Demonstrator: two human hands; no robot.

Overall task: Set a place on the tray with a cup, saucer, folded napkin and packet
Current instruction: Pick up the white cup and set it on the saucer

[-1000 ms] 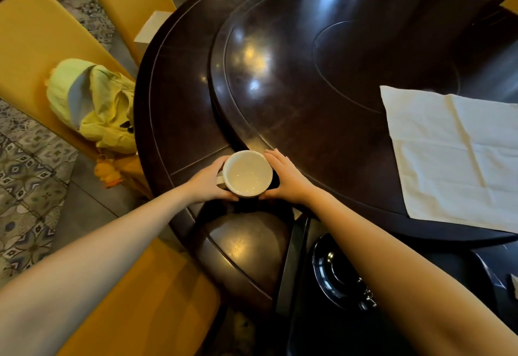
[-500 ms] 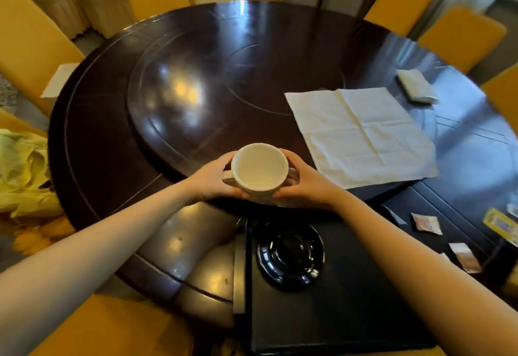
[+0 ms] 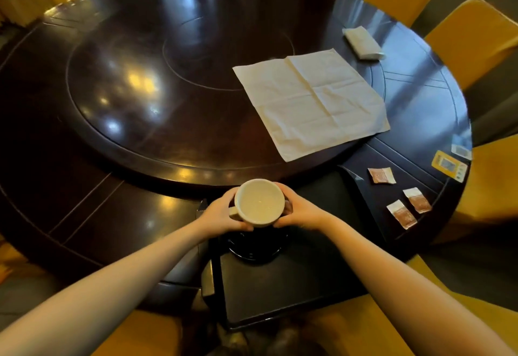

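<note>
An empty white cup (image 3: 259, 202) is gripped from both sides, my left hand (image 3: 221, 214) by its handle and my right hand (image 3: 301, 210) on the opposite wall. It hovers right over a black saucer (image 3: 256, 249), mostly hidden beneath it, which rests on the black tray (image 3: 280, 294) at the table's near edge. Whether cup and saucer touch is unclear. An unfolded white napkin (image 3: 311, 102) lies flat on the turntable. To the right of the tray lie three small brown-and-white packets (image 3: 381, 175), (image 3: 417, 200), (image 3: 401, 214).
The dark round table (image 3: 70, 210) carries a raised turntable (image 3: 168, 75). A folded white cloth (image 3: 363, 43) lies at the far right. Yellow cards (image 3: 449, 165) sit at the right rim. Yellow chairs (image 3: 476, 36) ring the table.
The cup has come from the table's left side toward me and now sits over the saucer on the tray. The view swung right and down, bringing the packets into sight.
</note>
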